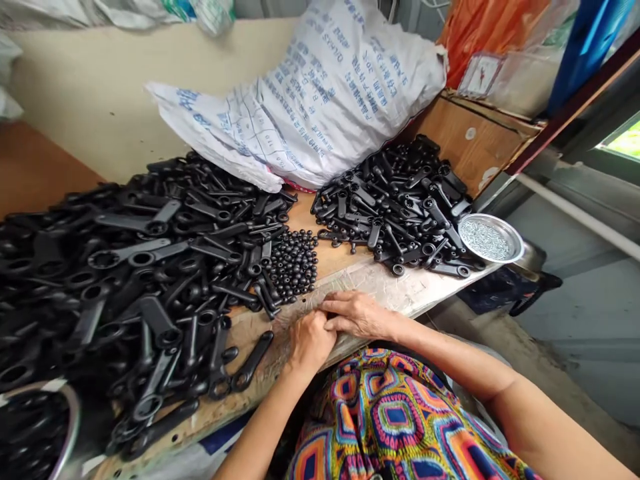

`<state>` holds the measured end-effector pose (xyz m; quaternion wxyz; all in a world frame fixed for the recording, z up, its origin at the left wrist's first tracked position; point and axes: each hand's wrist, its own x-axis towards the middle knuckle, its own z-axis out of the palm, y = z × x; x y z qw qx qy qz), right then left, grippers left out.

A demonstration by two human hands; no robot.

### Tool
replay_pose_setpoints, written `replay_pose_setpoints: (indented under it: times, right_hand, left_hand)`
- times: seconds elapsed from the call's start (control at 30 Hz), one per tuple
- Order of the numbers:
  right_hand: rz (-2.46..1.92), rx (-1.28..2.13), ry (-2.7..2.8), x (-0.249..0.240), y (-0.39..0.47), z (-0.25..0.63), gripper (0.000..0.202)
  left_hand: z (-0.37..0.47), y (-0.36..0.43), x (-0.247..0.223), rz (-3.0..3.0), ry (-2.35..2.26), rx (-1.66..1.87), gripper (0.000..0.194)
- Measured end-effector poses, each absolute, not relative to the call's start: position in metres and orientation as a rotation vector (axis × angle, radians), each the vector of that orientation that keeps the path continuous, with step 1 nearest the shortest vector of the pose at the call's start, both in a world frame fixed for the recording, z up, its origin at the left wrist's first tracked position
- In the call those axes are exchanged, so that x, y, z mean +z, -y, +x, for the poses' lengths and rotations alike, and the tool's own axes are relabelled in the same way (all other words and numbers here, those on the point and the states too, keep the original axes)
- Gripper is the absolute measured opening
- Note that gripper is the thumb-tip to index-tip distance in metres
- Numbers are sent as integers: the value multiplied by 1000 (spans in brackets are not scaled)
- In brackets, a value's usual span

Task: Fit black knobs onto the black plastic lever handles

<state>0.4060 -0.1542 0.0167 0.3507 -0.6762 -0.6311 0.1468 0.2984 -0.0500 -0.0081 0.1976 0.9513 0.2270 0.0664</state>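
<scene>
At the front edge of the wooden table (pixel 330 257), my left hand (pixel 313 339) and my right hand (pixel 356 313) meet and touch. The left fingers are curled in; the right fingers bend over toward them. Whatever lies between the fingers, if anything, is hidden. Just beyond the hands is a small heap of round black balls (pixel 295 263). A large pile of black plastic handles (pixel 160 267) spreads out to the left, and one loose black handle (pixel 254 360) lies near my left hand. Another pile of black handles (pixel 410 207) is to the right.
A round metal bowl (pixel 490 238) of small silvery pieces sits at the table's right end. Behind the piles leans a white printed sack (pixel 320 93). A metal-rimmed container (pixel 73 427) of black parts is at the lower left, and a wooden box (pixel 470 137) at the back right.
</scene>
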Motion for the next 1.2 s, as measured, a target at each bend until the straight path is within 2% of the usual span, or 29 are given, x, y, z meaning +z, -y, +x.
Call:
replay_pose_setpoints:
  times: [0.07, 0.17, 0.23, 0.33, 0.43, 0.5, 0.53, 0.7, 0.8, 0.93, 1.03, 1.2]
  right_hand:
    - [-1757, 439, 1673, 22, 170, 403, 34]
    - [-1802, 377, 1672, 33, 188, 414, 30]
    - [-1876, 154, 1611, 46, 197, 440, 26]
    - [-2026, -397, 1327, 79, 214, 502, 20]
    - [-2040, -633, 1110, 114, 226, 556, 39]
    - [-2186, -962, 1013, 123, 222, 566, 56]
    - [-2170, -992, 1046, 121, 215, 561, 58]
    - [-1933, -508, 1586, 68, 168, 483, 23]
    - [-1967, -172, 1866, 39, 136, 447, 20]
    - [-2281, 170, 1867, 26, 104, 440, 17]
    - [-2411, 241, 1824, 25, 89, 444, 19]
    - [-2430, 221, 1856, 21, 75, 446, 21]
  left_hand:
    - [291, 50, -2, 2577, -589, 182, 24]
    - [273, 47, 7, 2479, -537, 283, 44]
    - [255, 39, 9, 2553, -598, 466, 53]
    - [220, 19, 4, 2748, -822, 725, 47]
    - [187, 5, -7, 2908, -1018, 734, 38]
    - [172, 5, -11, 2960, -1130, 678, 32]
    - [168, 7, -12, 2972, -1183, 632, 31]
    - [176, 14, -6, 2953, -1291, 377, 29]
    - [186, 14, 0, 2940, -1234, 203, 31]
    - [196, 10, 6, 2861, -1250, 51, 41]
    - [199, 5, 7, 2794, -1207, 73, 35]
    - [194, 0, 5, 2329, -1094, 191, 9]
